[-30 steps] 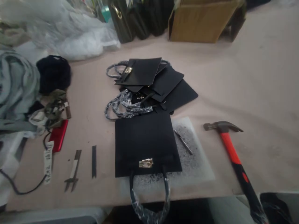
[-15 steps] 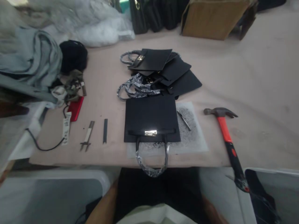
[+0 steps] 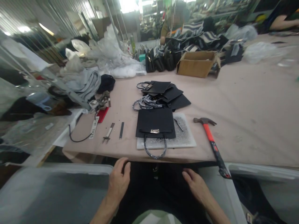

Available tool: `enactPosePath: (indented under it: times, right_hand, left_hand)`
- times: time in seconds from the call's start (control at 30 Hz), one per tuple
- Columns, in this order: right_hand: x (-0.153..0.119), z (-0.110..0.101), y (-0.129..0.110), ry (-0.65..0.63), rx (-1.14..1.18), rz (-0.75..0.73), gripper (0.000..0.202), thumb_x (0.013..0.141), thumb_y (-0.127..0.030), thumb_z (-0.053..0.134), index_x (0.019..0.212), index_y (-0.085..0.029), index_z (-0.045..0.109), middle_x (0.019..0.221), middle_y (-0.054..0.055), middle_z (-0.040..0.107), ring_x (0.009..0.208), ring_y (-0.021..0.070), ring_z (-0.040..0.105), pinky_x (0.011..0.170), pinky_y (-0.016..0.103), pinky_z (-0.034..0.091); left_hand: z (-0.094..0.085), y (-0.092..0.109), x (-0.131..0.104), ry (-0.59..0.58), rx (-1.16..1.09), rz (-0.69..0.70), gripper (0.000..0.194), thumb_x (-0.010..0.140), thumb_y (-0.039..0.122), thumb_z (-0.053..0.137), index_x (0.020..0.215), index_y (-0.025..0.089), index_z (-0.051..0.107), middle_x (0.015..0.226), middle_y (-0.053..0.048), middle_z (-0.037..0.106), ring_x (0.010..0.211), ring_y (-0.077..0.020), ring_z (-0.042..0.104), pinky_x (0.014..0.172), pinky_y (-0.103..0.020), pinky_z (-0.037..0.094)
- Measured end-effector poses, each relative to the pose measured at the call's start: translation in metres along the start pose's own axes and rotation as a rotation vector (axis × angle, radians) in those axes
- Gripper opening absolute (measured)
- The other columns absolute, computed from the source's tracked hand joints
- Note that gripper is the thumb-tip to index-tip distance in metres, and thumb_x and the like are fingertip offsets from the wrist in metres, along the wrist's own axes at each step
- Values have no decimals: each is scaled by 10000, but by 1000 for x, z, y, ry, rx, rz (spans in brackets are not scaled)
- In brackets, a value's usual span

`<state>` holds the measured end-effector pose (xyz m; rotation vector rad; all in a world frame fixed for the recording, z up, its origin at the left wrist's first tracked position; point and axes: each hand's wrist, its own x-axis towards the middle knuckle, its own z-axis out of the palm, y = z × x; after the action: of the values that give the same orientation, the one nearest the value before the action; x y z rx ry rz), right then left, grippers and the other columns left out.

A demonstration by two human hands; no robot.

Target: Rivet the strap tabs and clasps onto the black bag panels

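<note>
My left hand hovers below the table's front edge, its thumb apart from the fingers and nothing in it. On the other side of my lap, my right hand is likewise empty, with loosely curled, parted fingers. Nearest to both is a black handbag panel lying flat, with a metal clasp and a plastic-wrapped handle reaching over the table edge. Beneath it is a white speckled board, with a thin metal punch-like rod on it. A claw hammer with a red and black handle lies to the right.
More black bag panels are piled behind. On the left lie a two-pronged metal tool, a dark flat strip and a red flat object. Farther back are a cardboard box, plastic wrapping and a person.
The view has tilted up, bringing the far workshop into sight. Both my hands have come into view over my lap. The bag panel, tools and hammer lie as before.
</note>
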<state>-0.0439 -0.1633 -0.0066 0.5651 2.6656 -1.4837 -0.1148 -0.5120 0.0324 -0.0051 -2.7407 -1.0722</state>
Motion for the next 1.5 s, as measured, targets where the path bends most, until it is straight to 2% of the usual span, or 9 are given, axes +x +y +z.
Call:
enactPosePath:
  times: [0.07,0.13,0.3,0.4,0.53,0.77,1.07,1.27,1.5]
  right_hand:
    - [-5,-13,-28,-5,-6,-114,341,945,-470,515,978,-214,737,962,79,758,896,257,718,816,395,573]
    - [1,-26,-59,100,-20,-288,321,968,-438,496,1052,-215,711,1023,81,746,930,239,706,850,378,565]
    - [57,-36,-107,272,-226,-659,278,954,-339,517,1116,-167,664,1161,138,687,1084,278,647,970,440,527]
    - [86,-33,-102,358,-390,-645,329,935,-340,521,1151,-124,644,1196,185,651,1113,332,606,984,506,509]
    - [103,-30,-76,494,-449,-470,422,919,-381,514,1197,-79,608,1162,223,626,1089,359,583,968,537,504]
    - [104,-14,-53,601,-279,-483,470,864,-425,583,1236,-136,572,1192,187,561,1146,338,524,997,532,475]
    - [98,-5,-54,626,-273,-481,450,864,-437,607,1211,-153,580,1138,159,531,1100,329,519,981,533,468]
    - [105,-9,-54,591,-278,-457,409,899,-401,560,1222,-152,577,1152,163,560,1121,317,530,1004,530,464]
    - [122,-14,-61,526,-289,-416,429,919,-417,521,1249,-150,580,1182,178,612,1137,311,555,1020,515,464]
  left_hand:
    - [-5,21,14,92,1,235,284,982,349,515,1150,176,666,1200,-127,696,1151,-274,655,1048,-454,521]
    - [0,37,37,111,17,349,297,979,327,531,1210,172,634,1284,-146,654,1226,-285,617,1091,-471,496]
    - [45,50,80,2,5,318,525,961,375,548,1393,83,497,1442,-236,517,1381,-353,482,1159,-554,421]
    - [67,48,85,20,-78,251,602,957,403,540,1438,54,442,1482,-256,468,1417,-356,438,1185,-555,384]
    - [76,41,89,58,-194,111,618,951,439,541,1440,74,448,1446,-244,510,1378,-346,488,1170,-538,404]
    - [80,35,96,73,-191,206,516,956,400,530,1382,110,530,1425,-198,555,1357,-309,516,1173,-497,414]
    - [85,36,84,168,-96,372,382,975,280,507,1300,103,600,1387,-204,596,1344,-301,540,1138,-507,459]
    - [81,37,90,172,-145,294,391,964,309,542,1298,110,592,1374,-195,591,1315,-300,555,1139,-498,454]
    - [80,36,98,55,-187,228,468,958,334,554,1383,139,534,1471,-182,507,1395,-308,475,1186,-511,402]
